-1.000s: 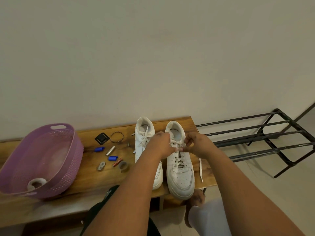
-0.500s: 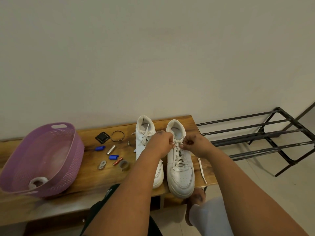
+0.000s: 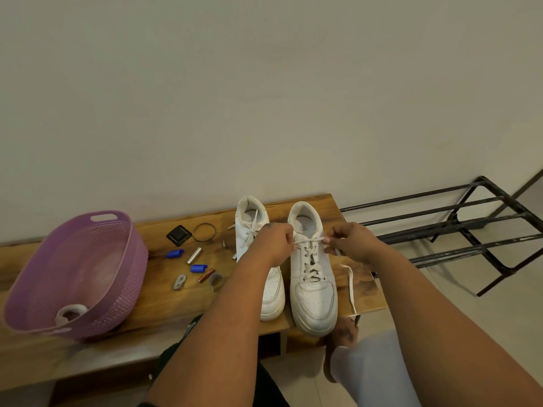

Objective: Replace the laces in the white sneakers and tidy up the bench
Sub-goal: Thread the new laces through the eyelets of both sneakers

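1. We see two white sneakers standing side by side, toes toward us, at the right end of the wooden desk (image 3: 164, 292): the left sneaker (image 3: 271, 292) and the right sneaker (image 3: 313, 295).
2. Our left hand (image 3: 271, 245) pinches one end of the white lace (image 3: 310, 240) at the top eyelets of the right sneaker, fingers curled round it.
3. Our right hand (image 3: 351, 240) pinches the other end of that lace, so a short span runs taut between the two hands across the tongue.
4. The lace criss-crosses down the front of the right sneaker; the left sneaker is also laced, its ends lying loose over its opening.
5. A loose lace (image 3: 349, 286) lies on the desk just beside the right sneaker and trails over the front edge.
6. Left of the sneakers small things lie scattered: a black square piece (image 3: 178, 235), a twisted metal ring (image 3: 204, 231), two blue caps (image 3: 175, 253) (image 3: 199, 268), a silver cylinder (image 3: 194, 255), a red battery (image 3: 206, 275) and a tape roll (image 3: 216, 280).
7. A purple plastic basket (image 3: 123, 277) stands at the left end of the desk with a white roll (image 3: 70, 314) inside.
8. A black metal shoe rack (image 3: 458, 230) stands on the floor to the right of the desk.
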